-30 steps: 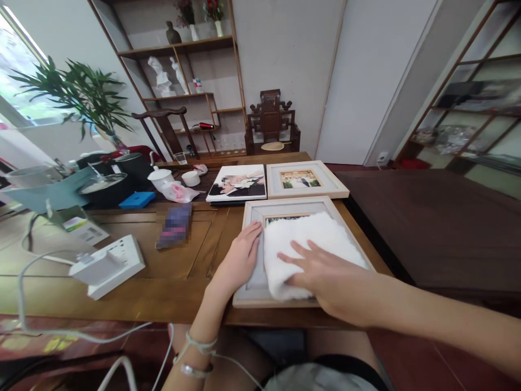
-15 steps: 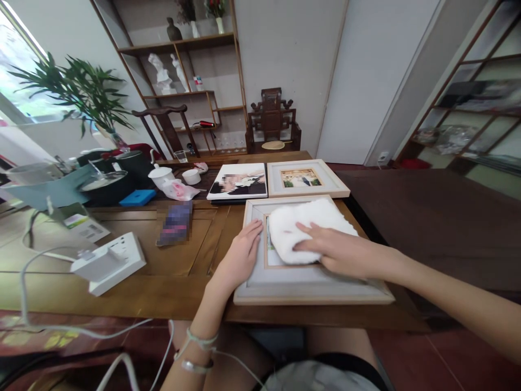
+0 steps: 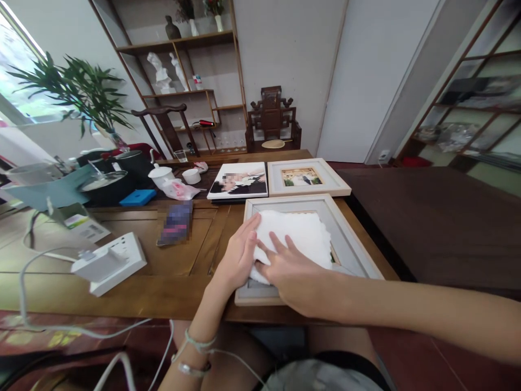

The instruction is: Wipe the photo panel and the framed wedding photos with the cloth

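A light wooden picture frame [image 3: 358, 255] with a pale inner border lies flat near the table's front edge. Over its middle is a thick white cloth [image 3: 303, 233], which hides most of the picture. My right hand [image 3: 293, 271] holds the cloth pressed down near its left side, fingers apart. Along the frame's left edge rests my left hand [image 3: 240, 252], fingers stretched out and close to the right fingertips. It touches the frame and the cloth's edge.
Behind the frame lie a second framed picture [image 3: 309, 176] and a photo panel [image 3: 240, 182]. To the left are a white power strip [image 3: 118, 263] with cables, a blurred purple item [image 3: 176, 222], a blue box [image 3: 137, 197] and a white teapot [image 3: 160, 176].
My right hand has slid the white cloth left and toward me across the frame, up to my left hand. My left hand stays at the frame's left edge.
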The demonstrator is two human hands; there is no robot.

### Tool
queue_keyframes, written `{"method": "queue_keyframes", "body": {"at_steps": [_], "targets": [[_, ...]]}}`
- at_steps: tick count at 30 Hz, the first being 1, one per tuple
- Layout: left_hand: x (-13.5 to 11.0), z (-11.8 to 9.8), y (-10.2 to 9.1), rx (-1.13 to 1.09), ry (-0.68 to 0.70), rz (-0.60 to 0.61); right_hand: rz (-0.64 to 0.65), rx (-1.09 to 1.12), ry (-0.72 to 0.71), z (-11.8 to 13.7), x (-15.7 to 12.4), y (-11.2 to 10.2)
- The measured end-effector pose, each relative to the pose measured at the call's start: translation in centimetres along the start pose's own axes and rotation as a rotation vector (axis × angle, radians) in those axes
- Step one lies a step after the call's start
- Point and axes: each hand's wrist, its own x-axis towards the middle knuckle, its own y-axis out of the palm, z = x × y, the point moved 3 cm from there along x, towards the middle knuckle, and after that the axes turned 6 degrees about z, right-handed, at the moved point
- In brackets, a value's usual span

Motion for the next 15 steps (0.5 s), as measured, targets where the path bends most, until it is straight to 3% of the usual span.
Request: {"method": "queue_keyframes", "body": {"at_steps": [3,9,15], "targets": [[0.1,-0.1,0.0,0.003,-0.025,0.012,-0.069,-0.045,-0.078,0.4,-1.2,0.8],[0.7,0.2,0.5,0.095,-0.073,0.059,-0.131,-0.052,-0.167,-1.8,-3.0,2.0],[0.7,0.6,0.8,0.169,-0.05,0.108,-0.134,-0.045,-0.07,-5.3,-7.4,3.5]]}}
